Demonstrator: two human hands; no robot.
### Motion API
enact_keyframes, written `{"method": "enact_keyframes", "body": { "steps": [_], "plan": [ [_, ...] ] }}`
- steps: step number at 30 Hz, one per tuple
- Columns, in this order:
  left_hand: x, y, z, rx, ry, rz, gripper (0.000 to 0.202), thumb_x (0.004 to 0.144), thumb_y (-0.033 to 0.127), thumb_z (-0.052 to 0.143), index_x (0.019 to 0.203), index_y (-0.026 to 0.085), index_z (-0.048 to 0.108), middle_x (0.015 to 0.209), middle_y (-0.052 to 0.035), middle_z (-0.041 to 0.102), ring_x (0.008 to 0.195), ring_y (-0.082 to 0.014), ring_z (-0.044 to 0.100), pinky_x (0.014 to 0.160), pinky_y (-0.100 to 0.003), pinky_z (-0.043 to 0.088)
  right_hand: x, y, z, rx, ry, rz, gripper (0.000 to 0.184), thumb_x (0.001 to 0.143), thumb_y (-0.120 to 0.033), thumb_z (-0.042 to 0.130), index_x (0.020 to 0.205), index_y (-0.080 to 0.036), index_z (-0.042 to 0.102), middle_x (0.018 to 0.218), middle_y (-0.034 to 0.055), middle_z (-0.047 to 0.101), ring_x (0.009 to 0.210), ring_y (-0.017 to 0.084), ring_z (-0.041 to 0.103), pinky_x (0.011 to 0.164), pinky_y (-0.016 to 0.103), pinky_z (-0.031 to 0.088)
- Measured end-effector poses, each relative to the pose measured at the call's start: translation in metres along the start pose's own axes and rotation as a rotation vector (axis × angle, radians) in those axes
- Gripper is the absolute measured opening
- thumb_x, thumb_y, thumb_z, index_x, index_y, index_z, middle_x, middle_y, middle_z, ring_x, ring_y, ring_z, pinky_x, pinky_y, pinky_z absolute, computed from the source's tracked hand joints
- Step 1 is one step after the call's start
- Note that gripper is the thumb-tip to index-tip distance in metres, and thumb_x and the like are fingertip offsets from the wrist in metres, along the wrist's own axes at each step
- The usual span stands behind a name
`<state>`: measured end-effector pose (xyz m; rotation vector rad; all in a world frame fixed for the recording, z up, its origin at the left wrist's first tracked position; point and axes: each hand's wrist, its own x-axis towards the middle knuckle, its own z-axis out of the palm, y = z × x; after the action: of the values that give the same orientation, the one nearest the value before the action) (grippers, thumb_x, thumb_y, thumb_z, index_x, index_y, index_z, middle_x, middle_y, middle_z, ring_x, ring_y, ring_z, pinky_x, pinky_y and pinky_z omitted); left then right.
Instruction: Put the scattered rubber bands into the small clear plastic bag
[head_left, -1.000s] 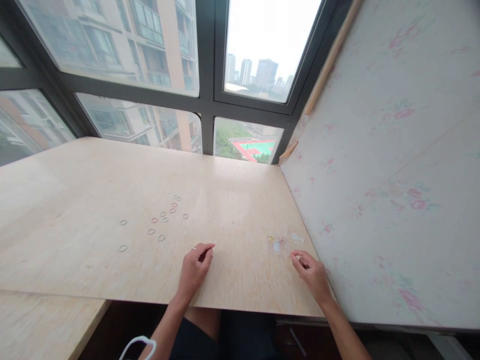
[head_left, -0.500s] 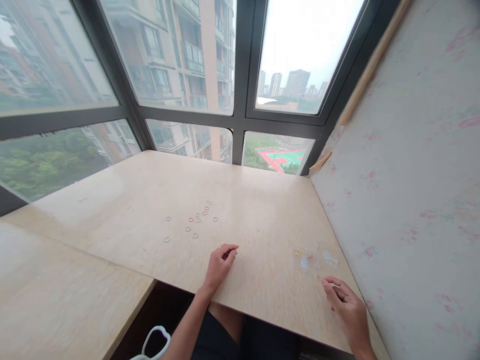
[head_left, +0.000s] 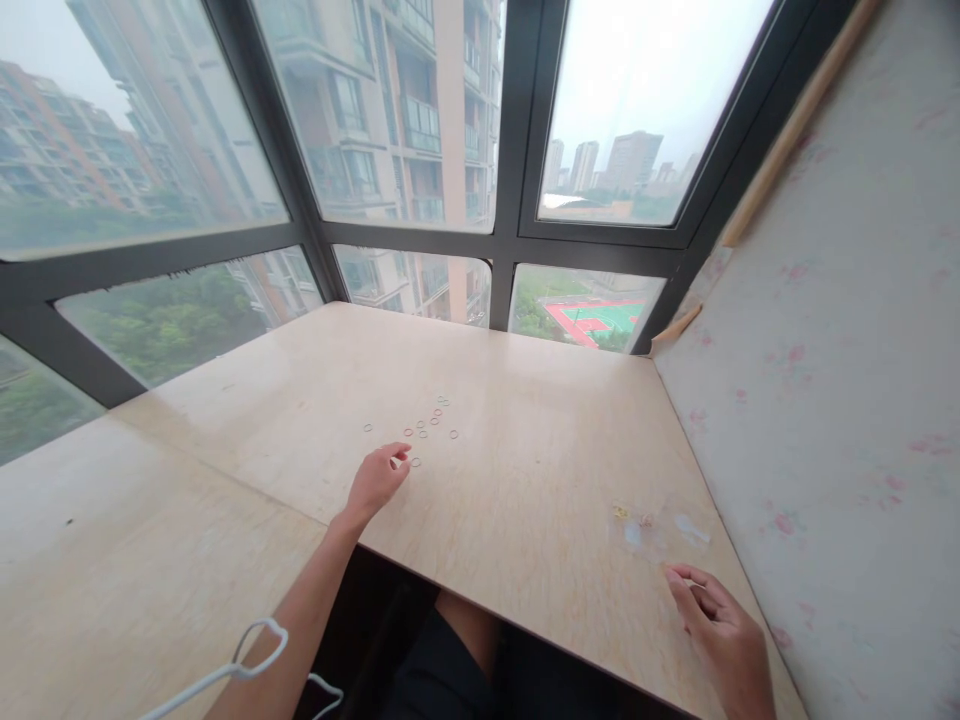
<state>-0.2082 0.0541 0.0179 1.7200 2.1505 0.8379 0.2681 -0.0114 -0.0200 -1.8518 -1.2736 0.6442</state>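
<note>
Several small rubber bands (head_left: 426,428), red and pale, lie scattered near the middle of the light wooden tabletop (head_left: 525,480). My left hand (head_left: 376,480) reaches out to their near edge, its thumb and fingers pinched together at a band there. My right hand (head_left: 718,628) rests at the table's near right corner with curled fingers; what they hold, if anything, I cannot make out. Just beyond it lies a clear plastic bag (head_left: 660,528) with small yellow and white bits inside.
A flowered wall panel (head_left: 840,400) borders the table on the right. Large dark-framed windows (head_left: 510,240) close off the far side. A lower wooden board (head_left: 135,580) adjoins at the left. A white cord (head_left: 240,665) hangs near my left arm.
My left hand has moved forward and left from the table's near edge to the scattered bands. My right hand has drawn back from the plastic bag. The camera view has turned left.
</note>
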Motion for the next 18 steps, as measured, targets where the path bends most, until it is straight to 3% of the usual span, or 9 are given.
{"method": "enact_keyframes", "body": {
  "steps": [4, 8, 11, 18],
  "plan": [
    [0.003, -0.004, -0.002, 0.157, -0.103, 0.065, 0.033, 0.078, 0.02, 0.054, 0.109, 0.016, 0.065, 0.095, -0.0044, 0.07, 0.076, -0.0176, 0.063, 0.076, -0.029, 0.048, 0.0, -0.001, 0.0, -0.009, -0.005, 0.003, 0.049, 0.067, -0.063, 0.061, 0.085, -0.018, 0.067, 0.054, -0.0008, 0.06, 0.046, 0.016, 0.053, 0.044, 0.022, 0.044],
    [0.01, -0.001, 0.0, 0.259, -0.161, 0.093, 0.03, 0.08, 0.028, 0.059, 0.107, 0.018, 0.067, 0.101, -0.0064, 0.067, 0.093, -0.0223, 0.063, 0.083, -0.031, 0.047, 0.001, 0.003, 0.0, -0.002, -0.012, 0.001, 0.05, 0.067, -0.063, 0.062, 0.087, -0.018, 0.068, 0.056, -0.0001, 0.061, 0.046, 0.016, 0.054, 0.042, 0.022, 0.044],
    [0.017, -0.001, 0.0, 0.309, -0.254, 0.112, 0.026, 0.082, 0.033, 0.058, 0.102, 0.019, 0.069, 0.104, -0.0076, 0.065, 0.092, -0.0226, 0.064, 0.08, -0.031, 0.047, 0.002, 0.005, 0.0, -0.001, -0.011, -0.005, 0.05, 0.067, -0.063, 0.062, 0.086, -0.017, 0.068, 0.057, 0.0006, 0.062, 0.045, 0.016, 0.055, 0.042, 0.022, 0.044],
    [0.026, 0.004, -0.008, 0.497, -0.363, 0.231, 0.025, 0.088, 0.025, 0.046, 0.087, 0.02, 0.07, 0.094, -0.0075, 0.069, 0.085, -0.0215, 0.064, 0.072, -0.029, 0.044, 0.001, -0.001, -0.001, -0.038, 0.003, -0.024, 0.047, 0.067, -0.062, 0.062, 0.084, -0.018, 0.069, 0.051, -0.0009, 0.058, 0.042, 0.015, 0.052, 0.042, 0.023, 0.043]
  ]
}}
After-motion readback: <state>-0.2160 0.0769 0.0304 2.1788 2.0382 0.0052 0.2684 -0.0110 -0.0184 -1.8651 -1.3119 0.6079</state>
